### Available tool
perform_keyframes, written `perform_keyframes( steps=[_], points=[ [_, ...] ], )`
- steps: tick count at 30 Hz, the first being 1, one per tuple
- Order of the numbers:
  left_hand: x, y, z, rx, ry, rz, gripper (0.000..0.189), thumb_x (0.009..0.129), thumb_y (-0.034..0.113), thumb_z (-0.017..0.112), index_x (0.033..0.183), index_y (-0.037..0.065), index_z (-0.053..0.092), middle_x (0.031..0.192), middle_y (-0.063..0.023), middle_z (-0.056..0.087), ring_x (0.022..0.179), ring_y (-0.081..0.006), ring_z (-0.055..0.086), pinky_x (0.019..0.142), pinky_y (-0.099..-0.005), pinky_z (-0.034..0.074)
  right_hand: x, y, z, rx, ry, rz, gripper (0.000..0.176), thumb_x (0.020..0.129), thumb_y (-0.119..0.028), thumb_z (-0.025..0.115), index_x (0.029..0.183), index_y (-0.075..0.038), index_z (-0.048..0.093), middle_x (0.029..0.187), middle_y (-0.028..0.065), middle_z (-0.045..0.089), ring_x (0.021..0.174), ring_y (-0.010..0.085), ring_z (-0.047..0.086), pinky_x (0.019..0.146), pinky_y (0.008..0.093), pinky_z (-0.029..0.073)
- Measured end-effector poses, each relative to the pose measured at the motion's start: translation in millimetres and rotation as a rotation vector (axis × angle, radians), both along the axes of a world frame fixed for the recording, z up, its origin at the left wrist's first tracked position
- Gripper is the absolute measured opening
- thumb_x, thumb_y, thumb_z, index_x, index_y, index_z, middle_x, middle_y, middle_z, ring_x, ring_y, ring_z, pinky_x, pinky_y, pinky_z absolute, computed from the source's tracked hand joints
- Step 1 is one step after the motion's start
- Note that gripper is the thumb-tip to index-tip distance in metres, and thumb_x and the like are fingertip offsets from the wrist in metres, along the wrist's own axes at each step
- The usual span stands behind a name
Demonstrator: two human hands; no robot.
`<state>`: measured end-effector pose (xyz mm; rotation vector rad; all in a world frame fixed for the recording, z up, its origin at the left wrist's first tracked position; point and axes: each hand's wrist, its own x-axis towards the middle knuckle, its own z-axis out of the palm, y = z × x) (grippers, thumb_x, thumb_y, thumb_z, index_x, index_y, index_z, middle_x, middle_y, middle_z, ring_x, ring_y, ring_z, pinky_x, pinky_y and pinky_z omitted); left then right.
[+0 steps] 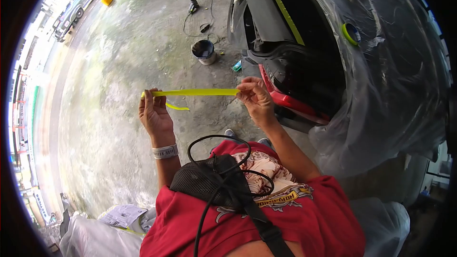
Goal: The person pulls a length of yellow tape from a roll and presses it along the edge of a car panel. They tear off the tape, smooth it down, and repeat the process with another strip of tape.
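A strip of yellow-green masking tape [195,92] is stretched level between my two hands, above the concrete floor. My left hand [154,114] pinches its left end between thumb and fingers, and a short loose tail of the same tape dangles beside those fingers. The right end is pinched by my right hand [257,100], close to the car's red tail light [290,102]. Along the dark car [304,66] runs another yellow-green tape line [285,12]. A roll of this tape [351,34] rests on the plastic sheeting [385,76] over the car.
On the floor ahead stand a black bucket [203,51] and a corded power tool [193,5], its cable [213,0] trailing away. A small green-blue packet [237,66] lies near the car. A yellow object [107,0] sits farther off. Plastic-wrapped items [95,238] are behind me on the left.
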<state>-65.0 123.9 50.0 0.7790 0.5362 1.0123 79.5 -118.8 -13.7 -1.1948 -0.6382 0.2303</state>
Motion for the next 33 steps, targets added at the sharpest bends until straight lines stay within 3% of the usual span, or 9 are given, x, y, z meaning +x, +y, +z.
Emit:
perform_keyframes(
  steps=[4, 14, 26, 33],
  points=[
    [3.6, -3.8, 6.6, 0.075, -0.01, 0.004, 0.009, 0.097, 0.015, 0.071, 0.099, 0.006, 0.071, 0.098, -0.0096, 0.075, 0.091, -0.0201, 0.071, 0.078, -0.0337, 0.059, -0.3, -4.6, 5.0, -0.092, -0.109, -0.073, 0.017, 0.092, 0.006, 0.069, 0.106, -0.002, 0.069, 0.123, 0.006, 0.049, 0.1, 0.0125, 0.063, 0.09, 0.026, 0.058],
    [6.5, 2.1, 14.0, 0.212, 0.019, 0.046, 0.009, 0.098, 0.012, 0.069, 0.1, 0.004, 0.072, 0.098, -0.011, 0.075, 0.091, -0.0195, 0.072, 0.083, -0.032, 0.06, -7.4, -3.3, 1.3, -0.037, -0.01, -0.046, 0.015, 0.091, 0.006, 0.069, 0.105, -0.001, 0.068, 0.119, 0.006, 0.049, 0.1, 0.0119, 0.062, 0.089, 0.0259, 0.058],
    [33.4, 15.3, 40.1, 0.409, 0.123, -0.032, 0.012, 0.098, 0.011, 0.069, 0.104, 0.001, 0.073, 0.097, -0.0113, 0.075, 0.091, -0.0178, 0.072, 0.087, -0.0322, 0.057, -22.4, -0.2, 1.3, -0.069, 0.06, -0.018, 0.011, 0.094, 0.007, 0.065, 0.101, -0.002, 0.065, 0.112, 0.0042, 0.047, 0.097, 0.0094, 0.058, 0.087, 0.023, 0.052],
    [79.1, 25.6, 55.9, 0.646, 0.244, -0.114, 0.015, 0.097, 0.014, 0.07, 0.103, 0.0, 0.074, 0.096, -0.0082, 0.075, 0.09, -0.0142, 0.069, 0.084, -0.0292, 0.052, -23.2, -4.1, 2.1, -0.103, 0.187, -0.083, 0.004, 0.097, -0.002, 0.064, 0.096, -0.005, 0.062, 0.107, 0.0013, 0.049, 0.092, 0.0088, 0.051, 0.085, 0.0232, 0.045]
  ],
)
